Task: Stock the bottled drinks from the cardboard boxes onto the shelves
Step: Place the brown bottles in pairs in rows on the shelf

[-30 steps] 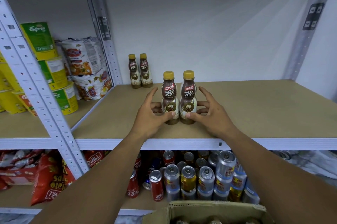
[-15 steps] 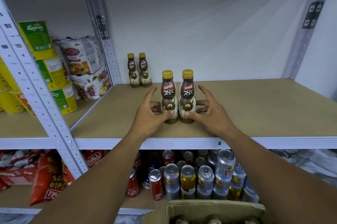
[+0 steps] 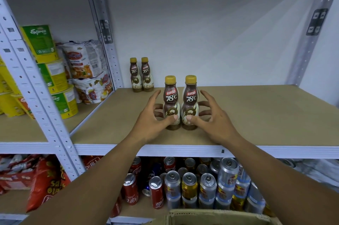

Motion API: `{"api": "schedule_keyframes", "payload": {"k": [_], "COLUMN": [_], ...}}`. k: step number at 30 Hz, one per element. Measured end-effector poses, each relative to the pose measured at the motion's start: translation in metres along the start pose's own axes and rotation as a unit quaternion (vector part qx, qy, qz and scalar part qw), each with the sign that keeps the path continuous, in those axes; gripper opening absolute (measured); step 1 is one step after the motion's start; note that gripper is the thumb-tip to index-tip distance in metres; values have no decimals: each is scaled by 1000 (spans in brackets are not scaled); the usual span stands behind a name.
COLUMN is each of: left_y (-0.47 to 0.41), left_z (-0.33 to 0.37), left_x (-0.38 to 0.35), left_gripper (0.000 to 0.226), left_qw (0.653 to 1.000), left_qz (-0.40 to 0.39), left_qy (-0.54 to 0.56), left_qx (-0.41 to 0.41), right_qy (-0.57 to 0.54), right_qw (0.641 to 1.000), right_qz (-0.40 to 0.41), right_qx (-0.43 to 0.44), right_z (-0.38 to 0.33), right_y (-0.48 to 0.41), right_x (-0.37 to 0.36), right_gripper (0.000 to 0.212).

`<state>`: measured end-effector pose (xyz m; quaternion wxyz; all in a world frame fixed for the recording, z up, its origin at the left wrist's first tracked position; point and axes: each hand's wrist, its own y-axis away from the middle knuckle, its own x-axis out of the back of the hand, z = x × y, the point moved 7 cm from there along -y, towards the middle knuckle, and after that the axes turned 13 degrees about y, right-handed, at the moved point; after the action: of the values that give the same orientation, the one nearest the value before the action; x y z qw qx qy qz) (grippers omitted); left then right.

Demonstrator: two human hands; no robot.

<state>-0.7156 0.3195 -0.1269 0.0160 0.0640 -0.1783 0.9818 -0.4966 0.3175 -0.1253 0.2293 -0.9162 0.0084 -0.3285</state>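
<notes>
pale wooden shelf board (image 3: 266, 114) on a white metal rack, grey wall behind. near its front edge stand two upright kopiko 78°c bottles, touching side by side. my left hand (image 3: 151, 122) holds the left bottle (image 3: 171, 100) low down, thumb on its front, curled fingers at its side, forefinger lifted clear. my right hand (image 3: 215, 124) holds the right bottle (image 3: 191, 100) likewise. far left, by the post, stands a back pair (image 3: 140, 76) of the same drink. a cardboard box (image 3: 220, 217) sits below, nearest me, before the cans (image 3: 189, 184).
</notes>
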Motion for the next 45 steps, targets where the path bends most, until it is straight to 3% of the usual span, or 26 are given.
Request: {"api": "schedule_keyframes", "payload": {"k": [9,15,19,45], "left_y": [-19,-30,-36,-231], "left_z": [55,61,57,-13], "left_x": [8,8,7,-36], "left_gripper": [105,83,81,82], "left_qw": [992,988,986,983], "left_qz": [-51,-69,-78,-48], "left_qy": [-85,-115,-123,-161], "left_qx": [-72,-79,-83,-80], "right_qy": [60,95,107,90], "right_qw": [996,992,990,993], "right_qz": [35,4,2,37], "right_qx": [60,87,94,67], "right_z": [-39,-46,-41,69], "right_y": [-22,-35,-40,-222], "right_x": [28,30,27,20], "right_gripper": [103,85,82,79]}}
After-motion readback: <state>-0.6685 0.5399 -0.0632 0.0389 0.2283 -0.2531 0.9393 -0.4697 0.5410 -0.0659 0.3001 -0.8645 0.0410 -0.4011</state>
